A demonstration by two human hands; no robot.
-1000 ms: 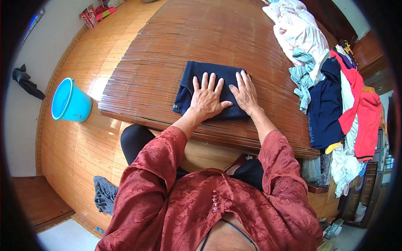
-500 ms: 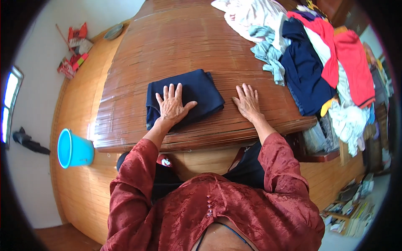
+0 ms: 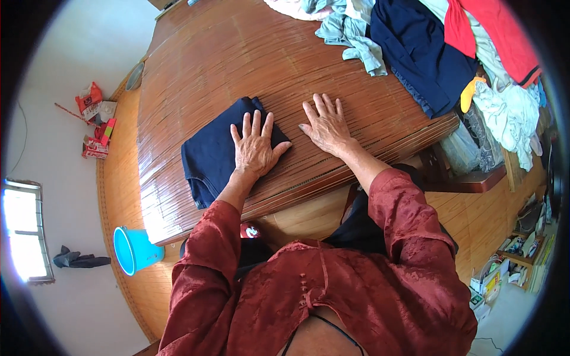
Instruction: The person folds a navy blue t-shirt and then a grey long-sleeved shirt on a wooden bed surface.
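Note:
A folded dark navy garment (image 3: 211,155) lies on the bamboo-mat surface (image 3: 237,65). My left hand (image 3: 253,146) rests flat on its right part, fingers spread. To the right of the garment, my right hand (image 3: 325,123) lies flat on the bare mat with fingers spread, holding nothing. Both sleeves are dark red.
A heap of unfolded clothes (image 3: 439,53) in navy, red, white and pale green covers the far right of the surface. A blue bucket (image 3: 133,250) stands on the wooden floor at lower left. Red packets (image 3: 95,121) lie by the wall at left. Shelves with clutter (image 3: 513,261) are at lower right.
The folded navy garment has slid left under my left hand. My right hand came off it and now rests on the bare mat. The view has turned.

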